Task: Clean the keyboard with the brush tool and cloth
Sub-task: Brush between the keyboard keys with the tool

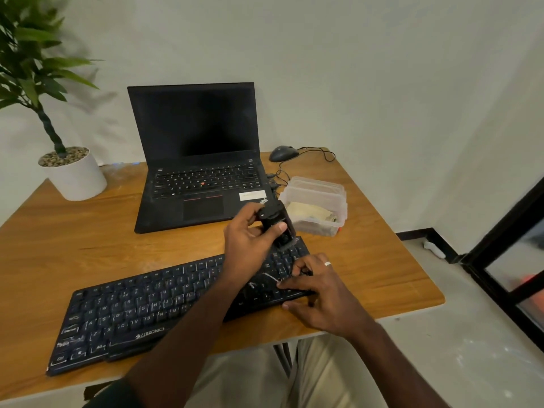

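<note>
A black keyboard (141,307) lies diagonally across the front of the wooden table (88,245). My left hand (250,242) grips a black brush tool (278,225) and holds it just above the keyboard's right end. My right hand (318,293) rests on the keyboard's right end, its fingertips pinching a small dark part with a thin wire-like piece against the keys. A pale cloth (309,213) lies inside a clear plastic container (323,191) behind the keyboard's right end.
An open black laptop (194,160) stands behind the keyboard. A wired mouse (283,153) sits at the back right, its cable looping nearby. A potted plant in a white pot (76,175) stands at the back left. The table's right edge drops to the floor.
</note>
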Motion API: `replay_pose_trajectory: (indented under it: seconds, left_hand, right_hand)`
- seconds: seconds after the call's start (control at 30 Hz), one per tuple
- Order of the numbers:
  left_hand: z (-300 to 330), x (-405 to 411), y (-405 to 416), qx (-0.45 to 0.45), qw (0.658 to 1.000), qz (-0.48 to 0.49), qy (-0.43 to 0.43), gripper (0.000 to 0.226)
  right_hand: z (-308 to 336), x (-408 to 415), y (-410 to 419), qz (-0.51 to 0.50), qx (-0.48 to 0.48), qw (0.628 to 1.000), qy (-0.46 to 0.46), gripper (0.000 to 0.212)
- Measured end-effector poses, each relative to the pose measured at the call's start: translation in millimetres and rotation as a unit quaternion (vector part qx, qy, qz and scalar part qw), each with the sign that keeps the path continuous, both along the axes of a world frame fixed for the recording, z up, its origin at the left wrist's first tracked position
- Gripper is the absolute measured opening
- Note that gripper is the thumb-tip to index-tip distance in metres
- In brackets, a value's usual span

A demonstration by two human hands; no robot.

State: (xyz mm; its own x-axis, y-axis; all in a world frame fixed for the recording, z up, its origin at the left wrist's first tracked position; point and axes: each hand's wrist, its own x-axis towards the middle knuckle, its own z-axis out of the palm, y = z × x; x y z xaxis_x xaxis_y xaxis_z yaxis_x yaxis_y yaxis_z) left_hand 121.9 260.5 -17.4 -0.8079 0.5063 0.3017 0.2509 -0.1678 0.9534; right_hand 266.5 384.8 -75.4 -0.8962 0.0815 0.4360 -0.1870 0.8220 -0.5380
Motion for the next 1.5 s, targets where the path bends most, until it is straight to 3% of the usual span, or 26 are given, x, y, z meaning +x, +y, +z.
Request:
replay_pose_trajectory:
  seconds: [0.17,0.4,0.6,0.9,1.0,1.17,1.33,1.5]
  left_hand:
    - [-2.3,-9.4,-18.5,-0.076,0.995,-0.058,0.024,0.026]
    - [-12.5,13.9,29.3,-0.065,0.994,-0.064,0.052,0.028]
    - [-3.2,11.0,26.8,-0.013,0.999,-0.04,0.005,0.028]
    - [-8.6,7.8,24.1,-0.098,0.988,-0.109,0.041,0.029]
    - [-12.2,14.6,38.0,-0.082,0.99,-0.098,0.059,0.031]
    - [0.1,5.7,15.7,-0.032,0.998,-0.05,0.01,0.027]
    - [9.1,-14.9,-32.7,-0.085,0.993,-0.083,-0.008,0.025]
    - [0.0,-0.9,-17.6,-0.092,0.99,-0.101,0.013,0.029]
  right_hand:
    - [-2.8,2.5,-2.3,-0.035,-0.007,0.999,0.024,0.041]
    - [-6.7,6.2,-4.6,-0.048,0.016,0.998,0.035,0.039]
    - [-6.4,7.3,-4.2,-0.043,0.02,0.998,0.04,0.038]
    - [-8.8,6.0,-3.1,-0.033,0.016,0.999,0.037,0.036]
    - [-8.4,6.6,-3.4,-0.033,0.016,0.999,0.038,0.034]
    - [-9.4,7.3,-3.3,-0.04,0.015,0.998,0.039,0.037]
    - [-9.1,5.9,-1.9,-0.038,0.019,0.998,0.035,0.037]
    - [-11.5,5.6,-1.8,-0.036,0.022,0.998,0.037,0.038]
